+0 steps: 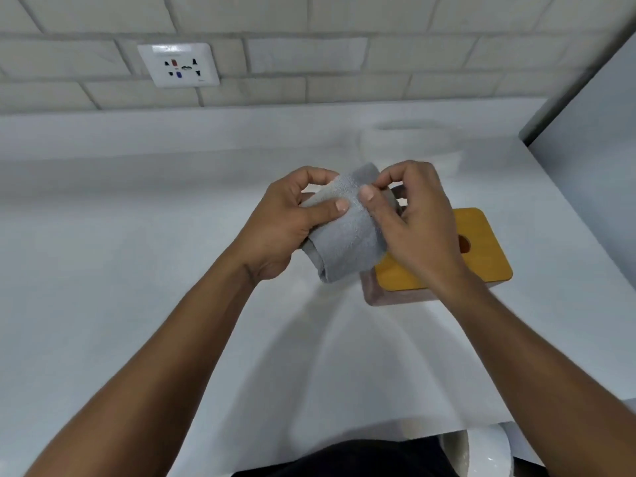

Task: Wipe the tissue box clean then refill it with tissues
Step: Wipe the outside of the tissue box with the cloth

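White worktop [137,270] under a pale brick wall, wall socket [178,65] at upper left, grey panel [592,108] rising at far right.

Mid-frame, above the worktop: left hand [285,232] and right hand [413,228], both clamped on a folded grey cloth [344,235]. Left grip closed, thumb pressed on the cloth's face, fingers curled over its top edge. Right grip pinched, thumb and forefinger on the cloth's upper corner. Apparently folding or squaring the cloth before wiping; box likely not yet wiped.

Tissue box [481,259] just right of the cloth, flat on the worktop: yellow lid, round opening partly hidden behind the right hand, reddish-brown side below. No tissues visible in the opening. White roll [413,146] behind the hands, blurred.

Risks, as a judgement: loose fold slipping out of the pinch and opening mid-wipe; box sliding on the smooth worktop under a one-handed wipe, toward the right panel or the front edge.

Plenty of bare worktop left and front of the box; less room right. Front edge near the body, with a white rounded object [481,452] below it, unclear what.
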Tool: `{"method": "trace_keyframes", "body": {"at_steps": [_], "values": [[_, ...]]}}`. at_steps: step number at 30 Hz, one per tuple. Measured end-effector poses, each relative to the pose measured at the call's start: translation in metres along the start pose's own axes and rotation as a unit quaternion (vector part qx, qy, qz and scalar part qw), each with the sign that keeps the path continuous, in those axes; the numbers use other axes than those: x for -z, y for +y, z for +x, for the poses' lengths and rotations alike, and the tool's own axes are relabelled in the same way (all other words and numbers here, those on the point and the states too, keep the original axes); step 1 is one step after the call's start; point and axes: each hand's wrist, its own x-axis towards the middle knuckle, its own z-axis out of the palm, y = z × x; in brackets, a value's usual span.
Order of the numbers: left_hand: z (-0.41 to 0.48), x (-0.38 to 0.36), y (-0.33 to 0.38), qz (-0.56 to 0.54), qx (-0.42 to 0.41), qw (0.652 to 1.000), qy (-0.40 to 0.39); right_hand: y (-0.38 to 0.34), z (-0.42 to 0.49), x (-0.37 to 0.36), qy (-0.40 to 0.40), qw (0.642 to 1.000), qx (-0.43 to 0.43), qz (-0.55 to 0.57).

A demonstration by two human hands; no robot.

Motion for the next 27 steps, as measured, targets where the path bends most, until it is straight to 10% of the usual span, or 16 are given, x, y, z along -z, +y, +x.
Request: {"method": "trace_keyframes", "body": {"at_steps": [7, 15, 21, 24, 27], "values": [[0.018, -0.067, 0.018, -0.071, 0.030, 0.996, -0.040, 0.011, -0.045, 0.032, -0.101, 0.994, 0.035, -0.026], [0.017, -0.116, 0.001, 0.149, -0.033, 0.982, -0.110, 0.044, -0.099, 0.079, 0.073, 0.942, -0.188, 0.270], [0.044, -0.138, -0.034, 0.582, -0.155, 0.779, -0.177, 0.076, -0.117, 0.113, 0.201, 0.778, -0.372, 0.464], [0.044, -0.154, -0.040, 0.422, -0.152, 0.863, -0.232, 0.087, -0.107, 0.126, 0.166, 0.745, -0.330, 0.555], [0.044, -0.172, -0.039, 0.289, -0.133, 0.921, -0.225, 0.097, -0.096, 0.130, 0.088, 0.786, -0.311, 0.527]]}}
